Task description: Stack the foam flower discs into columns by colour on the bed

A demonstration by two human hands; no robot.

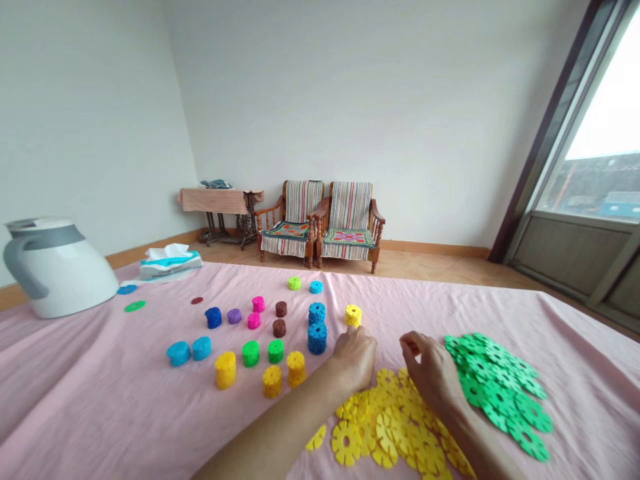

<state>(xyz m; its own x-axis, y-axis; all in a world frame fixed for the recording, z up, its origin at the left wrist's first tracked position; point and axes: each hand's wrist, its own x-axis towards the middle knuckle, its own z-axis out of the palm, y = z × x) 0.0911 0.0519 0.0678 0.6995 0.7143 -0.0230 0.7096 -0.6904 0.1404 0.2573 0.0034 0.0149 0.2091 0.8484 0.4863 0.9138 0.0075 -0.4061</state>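
Observation:
My left hand (354, 357) is closed just in front of a short yellow stack (353, 315); its fingertips are hidden, so what it holds cannot be made out. To the right, my right hand (425, 360) has its thumb and fingers curled together above loose yellow discs (400, 427); nothing can be made out between them. Green notched discs (495, 373) lie spread in a pile beside the right hand. Two blue stacks (317, 339) stand left of my left hand, and taller yellow stacks (296, 369) are further left.
Several small stacks in green (251, 353), pink, brown, purple and blue stand on the pink cloth (100, 400). A white jug (70, 273) and tissue box (170, 262) are at the back left. Two wooden chairs (349, 220) stand beyond the table.

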